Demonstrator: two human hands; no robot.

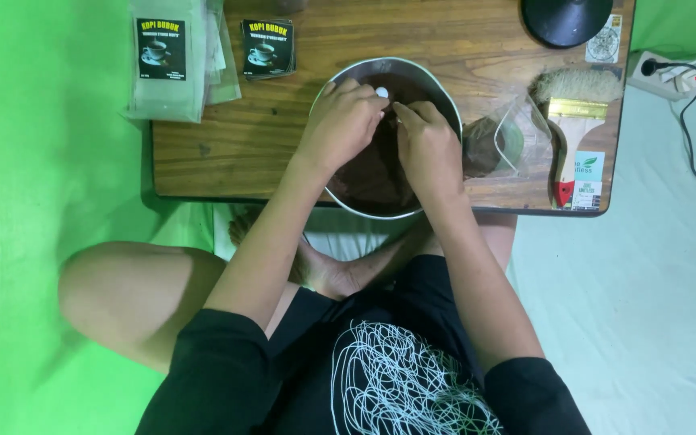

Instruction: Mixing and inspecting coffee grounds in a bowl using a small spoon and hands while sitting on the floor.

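A round metal bowl [445, 101] full of dark brown powder [376, 173] sits at the near edge of a low wooden table [235, 137]. Both my hands are over the bowl. My left hand [341, 121] is curled, and a small white object [382, 92] shows at its fingertips. My right hand [427, 145] is beside it with its fingers pinched together, touching the left hand's fingers. What the right hand pinches is hidden.
A clear plastic bag [503, 143] holding brown powder lies right of the bowl, beside a paintbrush [575, 121]. Labelled pouches [172, 56] and a dark square packet [268, 48] lie at the table's back left. A black round base [565, 20] and a power strip [670, 74] are at right.
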